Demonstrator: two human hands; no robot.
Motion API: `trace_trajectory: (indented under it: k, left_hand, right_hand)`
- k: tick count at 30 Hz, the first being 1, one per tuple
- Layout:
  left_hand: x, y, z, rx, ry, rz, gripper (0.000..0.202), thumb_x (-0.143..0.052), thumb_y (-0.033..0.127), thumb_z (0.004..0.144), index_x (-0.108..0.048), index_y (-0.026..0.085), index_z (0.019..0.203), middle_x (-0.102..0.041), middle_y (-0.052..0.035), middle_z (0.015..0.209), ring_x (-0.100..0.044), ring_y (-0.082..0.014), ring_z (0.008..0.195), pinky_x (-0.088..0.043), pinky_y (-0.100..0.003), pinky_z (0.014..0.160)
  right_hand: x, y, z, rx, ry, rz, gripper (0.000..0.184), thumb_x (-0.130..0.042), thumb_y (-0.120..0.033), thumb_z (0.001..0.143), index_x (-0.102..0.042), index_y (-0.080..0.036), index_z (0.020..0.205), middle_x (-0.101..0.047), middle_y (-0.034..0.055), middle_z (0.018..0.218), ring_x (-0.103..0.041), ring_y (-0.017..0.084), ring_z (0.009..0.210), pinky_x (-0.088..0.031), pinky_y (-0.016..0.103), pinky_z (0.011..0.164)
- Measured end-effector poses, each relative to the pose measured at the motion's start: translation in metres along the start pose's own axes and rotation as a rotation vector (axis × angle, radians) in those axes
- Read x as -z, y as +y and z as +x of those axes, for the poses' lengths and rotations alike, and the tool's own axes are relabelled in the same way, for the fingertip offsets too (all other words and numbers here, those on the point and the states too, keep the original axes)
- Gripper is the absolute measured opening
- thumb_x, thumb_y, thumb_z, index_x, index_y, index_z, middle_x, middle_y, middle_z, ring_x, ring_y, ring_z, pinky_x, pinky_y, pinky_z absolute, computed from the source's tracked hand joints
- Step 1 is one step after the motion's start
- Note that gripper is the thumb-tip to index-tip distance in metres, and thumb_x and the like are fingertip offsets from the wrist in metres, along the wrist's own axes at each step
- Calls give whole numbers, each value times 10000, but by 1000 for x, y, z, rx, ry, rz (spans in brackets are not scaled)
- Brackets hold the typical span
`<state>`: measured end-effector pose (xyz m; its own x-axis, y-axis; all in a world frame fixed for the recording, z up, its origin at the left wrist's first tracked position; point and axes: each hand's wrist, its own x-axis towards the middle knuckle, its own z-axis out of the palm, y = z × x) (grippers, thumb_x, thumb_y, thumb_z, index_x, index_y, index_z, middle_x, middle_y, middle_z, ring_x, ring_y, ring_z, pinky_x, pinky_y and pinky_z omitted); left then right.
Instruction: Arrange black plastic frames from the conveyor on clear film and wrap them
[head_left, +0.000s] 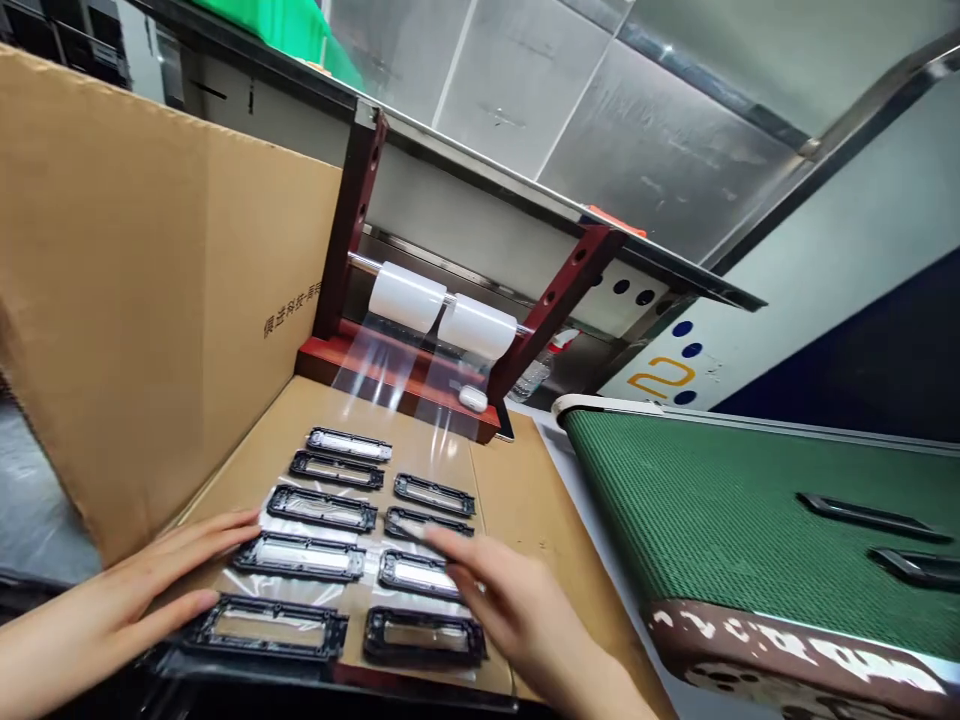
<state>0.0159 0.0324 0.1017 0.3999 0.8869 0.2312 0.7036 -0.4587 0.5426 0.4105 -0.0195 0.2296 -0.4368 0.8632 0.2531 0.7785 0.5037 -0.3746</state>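
Several black rectangular plastic frames lie in two columns on strips of clear film (pixel 382 372) over a cardboard sheet. My left hand (pixel 161 570) is open, fingers stretched, at the left edge of the near-left frames (pixel 300 557). Its thumb touches or nearly touches the corner of the nearest frame (pixel 270 628). Over the right column is my right hand (pixel 517 600), its fingers closed. A small pale tip (pixel 409 527) shows at its index finger, above a frame (pixel 442 520); what it is I cannot make out.
Two rolls of film (pixel 409 297) hang on a rod in a dark red stand (pixel 574 285). A tall cardboard panel (pixel 150 250) stands at the left. To the right runs a green conveyor belt (pixel 720 500) carrying two black parts (pixel 874 517). A metal shelf (pixel 525 120) overhangs the stand.
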Motion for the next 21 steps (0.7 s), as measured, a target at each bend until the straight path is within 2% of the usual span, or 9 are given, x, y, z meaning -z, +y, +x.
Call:
trace_trajectory:
  k: [3, 6, 9, 12, 16, 21]
  left_hand:
    - [3, 4, 2, -23, -203, -98, 542, -466, 539, 931, -363, 501, 1462, -396, 113, 1558, -415, -256, 1403, -317, -437, 1117]
    - [9, 11, 5, -5, -251, -102, 557, -458, 570, 924, -357, 490, 1466, -369, 94, 1570, -380, -258, 1412, -331, -431, 1103]
    - [14, 16, 6, -3, -280, -109, 560, -453, 561, 934, -334, 488, 1477, -348, 97, 1580, -359, -246, 1419, -330, -406, 1102]
    - [16, 17, 4, 19, -328, -105, 573, -435, 556, 949, -282, 492, 1497, -292, 117, 1606, -310, -225, 1444, -295, -387, 1124]
    - [15, 16, 1, 52, -387, -95, 593, -402, 557, 966, -205, 488, 1521, -197, 135, 1639, -235, -202, 1477, -239, -377, 1155]
    - [16, 19, 0, 36, -373, -82, 592, -405, 525, 979, -185, 483, 1527, -194, 124, 1644, -231, -208, 1477, -255, -380, 1150]
  right_hand:
    - [-29, -32, 19, 187, -135, -179, 352, -533, -321, 972, -579, -317, 1321, -720, -3, 811, -640, 142, 567, -480, 214, 508]
    - [-55, -46, 36, 280, -164, -290, 509, -684, -365, 859, -537, -321, 1344, -714, -22, 798, -620, 152, 533, -409, 221, 429]
    - [-71, -49, 48, 324, -161, -356, 480, -635, -322, 879, -518, -327, 1345, -691, -36, 753, -591, 149, 491, -354, 233, 397]
    - [-79, -51, 56, 339, -172, -352, 426, -591, -323, 910, -523, -319, 1331, -665, -33, 727, -561, 148, 478, -324, 249, 394]
    - [-85, -54, 61, 363, -194, -335, 469, -605, -291, 912, -495, -309, 1367, -653, -39, 726, -538, 145, 478, -301, 263, 398]
    - [-81, -50, 62, 407, -192, -339, 466, -632, -286, 914, -498, -306, 1360, -651, -58, 733, -544, 132, 474, -297, 257, 389]
